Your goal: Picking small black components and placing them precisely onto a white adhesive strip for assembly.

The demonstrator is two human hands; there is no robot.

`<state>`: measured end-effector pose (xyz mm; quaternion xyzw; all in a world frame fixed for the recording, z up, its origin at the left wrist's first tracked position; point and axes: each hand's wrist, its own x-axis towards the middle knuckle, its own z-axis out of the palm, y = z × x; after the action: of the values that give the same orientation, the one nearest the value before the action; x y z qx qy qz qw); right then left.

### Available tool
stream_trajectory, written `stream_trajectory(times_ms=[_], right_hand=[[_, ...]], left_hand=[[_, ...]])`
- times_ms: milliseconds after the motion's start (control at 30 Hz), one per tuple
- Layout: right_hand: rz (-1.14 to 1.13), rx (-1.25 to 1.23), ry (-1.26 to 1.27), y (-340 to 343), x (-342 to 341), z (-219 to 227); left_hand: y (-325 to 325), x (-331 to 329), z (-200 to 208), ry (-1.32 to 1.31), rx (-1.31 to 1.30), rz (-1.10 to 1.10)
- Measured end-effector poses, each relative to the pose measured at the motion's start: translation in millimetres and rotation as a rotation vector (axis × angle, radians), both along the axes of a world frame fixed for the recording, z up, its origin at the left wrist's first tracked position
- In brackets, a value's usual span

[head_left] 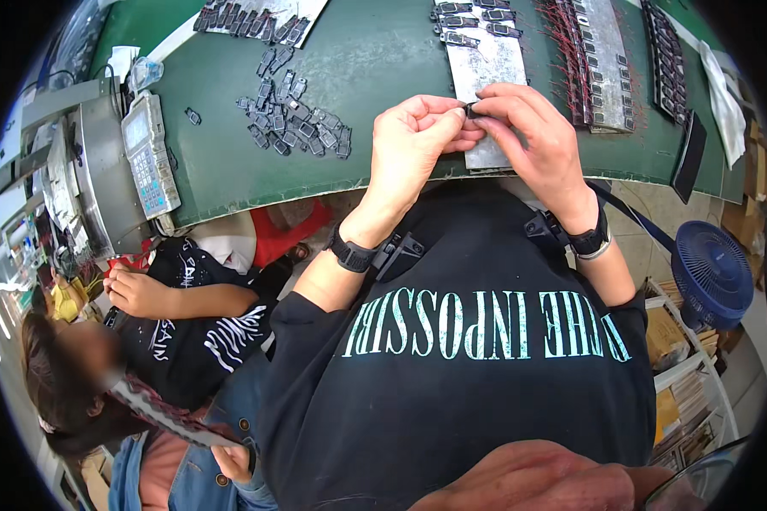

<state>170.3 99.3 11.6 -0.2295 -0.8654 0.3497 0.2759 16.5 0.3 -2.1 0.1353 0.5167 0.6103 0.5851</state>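
My left hand (416,140) and my right hand (533,128) meet over the near end of a metal plate (477,77). Between their fingertips they pinch a small black part (470,111), mostly covered by the fingers, so its exact kind is unclear. At the far end of that plate lie several small black modules (458,39) in rows, some with thin wires. A loose heap of similar black modules (302,123) rests on the green table to the left of my hands.
The green table (222,170) curves around me. A metal plate with red wires (601,68) and a black tray (666,68) are at the right. A keypad device (149,153) stands left. Two people are nearby at left; a blue fan (712,271) is at lower right.
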Motion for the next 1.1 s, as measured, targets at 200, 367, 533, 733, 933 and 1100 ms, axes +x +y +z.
stream_trajectory(times_ms=[200, 367, 533, 733, 933, 1100], right_hand=[[-0.029, 0.051, -0.013, -2, -5, 2], [-0.014, 0.266, 0.024, -2, -3, -2], [-0.067, 0.279, 0.049, 0, 0, 0], [-0.103, 0.186, -0.019, -2, -3, 2], [-0.091, 0.045, -0.004, -2, 3, -2], [-0.145, -0.458, 0.003, -2, 12, 6]], left_hand=[[0, -1, -1, 0.041, 0.000, -0.005], [-1, -1, -1, 0.016, 0.024, 0.016], [-1, 1, -1, 0.026, 0.022, 0.006], [0, 1, -5, 0.038, 0.047, 0.005], [4, 5, -1, 0.066, 0.047, -0.018], [3, 11, 6, 0.213, 0.068, -0.071]])
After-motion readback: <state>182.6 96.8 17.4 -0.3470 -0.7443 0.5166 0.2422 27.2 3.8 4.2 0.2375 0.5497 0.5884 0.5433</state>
